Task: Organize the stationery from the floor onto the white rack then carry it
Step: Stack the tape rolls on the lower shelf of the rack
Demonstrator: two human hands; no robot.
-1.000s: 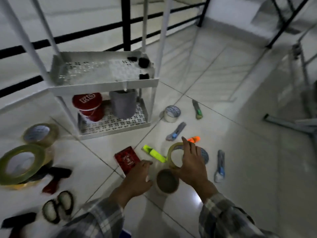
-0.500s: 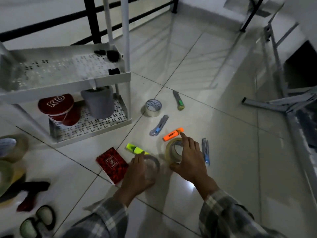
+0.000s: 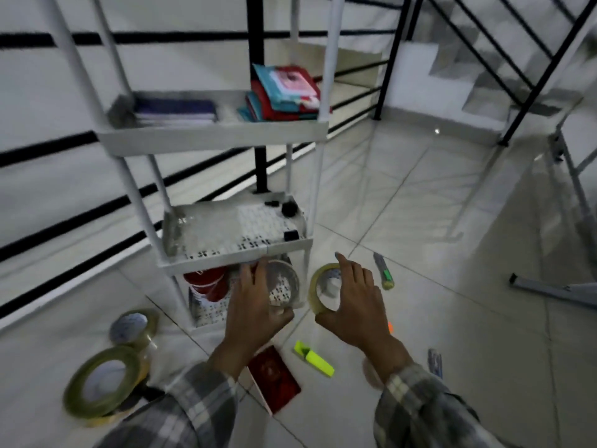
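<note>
The white rack (image 3: 206, 137) stands ahead on the tiled floor. Its top shelf carries notebooks (image 3: 284, 92), its middle shelf (image 3: 232, 253) a few small black items. My left hand (image 3: 255, 305) grips a clear tape roll (image 3: 282, 284), lifted in front of the rack's lower shelves. My right hand (image 3: 352, 302) grips a yellowish tape roll (image 3: 319, 287) beside it, just right of the rack. On the floor below lie a yellow highlighter (image 3: 315, 358), a red booklet (image 3: 274, 379) and a green-tipped cutter (image 3: 384, 271).
More tape rolls lie on the floor at the left (image 3: 103, 383), (image 3: 132, 328). Red tubs (image 3: 206, 282) sit on the rack's bottom shelf. A blue cutter (image 3: 434, 362) lies at the right. Black railing (image 3: 258, 92) runs behind the rack; metal legs (image 3: 555, 287) stand at the right.
Both hands lifted their tape rolls off the floor and brought them up toward the rack. The view tilted up, so the rack's top shelf now shows.
</note>
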